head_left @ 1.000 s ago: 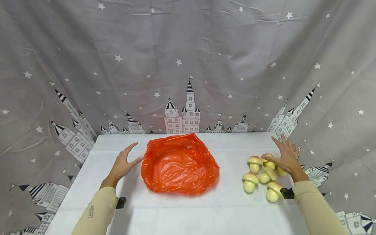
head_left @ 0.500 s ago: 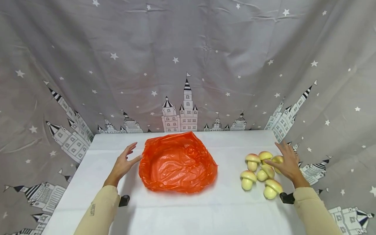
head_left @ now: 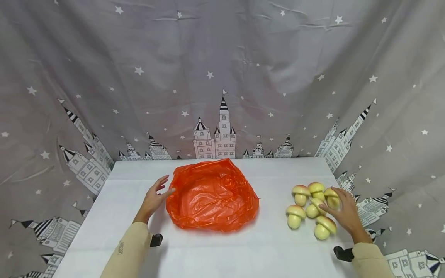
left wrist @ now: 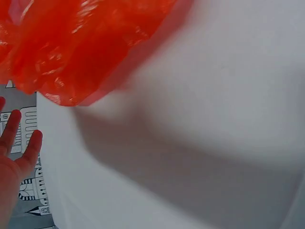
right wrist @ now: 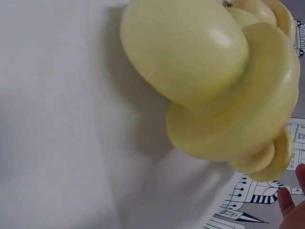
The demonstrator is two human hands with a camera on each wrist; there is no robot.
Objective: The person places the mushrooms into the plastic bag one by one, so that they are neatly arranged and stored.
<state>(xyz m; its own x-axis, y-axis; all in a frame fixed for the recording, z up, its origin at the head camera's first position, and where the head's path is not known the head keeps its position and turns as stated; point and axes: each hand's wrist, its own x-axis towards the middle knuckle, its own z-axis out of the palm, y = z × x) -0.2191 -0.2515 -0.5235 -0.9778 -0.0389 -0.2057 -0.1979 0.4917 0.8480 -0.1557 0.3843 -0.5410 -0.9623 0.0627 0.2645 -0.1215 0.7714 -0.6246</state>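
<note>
An orange-red plastic bag lies spread open like a shallow bowl on the white table. My left hand is at its left side, fingers extended and apart, thumb tip right at the bag's edge. In the left wrist view the crinkled bag rises above the cloth, and the hand shows at the left edge. Several yellow mushrooms with reddish-tinged caps are grouped at the right. Beside them is my right hand, thumb and fingers spread, holding nothing. A mushroom fills much of the right wrist view.
A white cloth covers the table. Behind and along both sides hangs a grey curtain printed with stars and castles. White tabletop lies between the bag and the mushrooms.
My left hand has moved right, closer to the bag. The right hand has come nearer to me, uncovering more of the back mushrooms. Bag and mushrooms stay in place.
</note>
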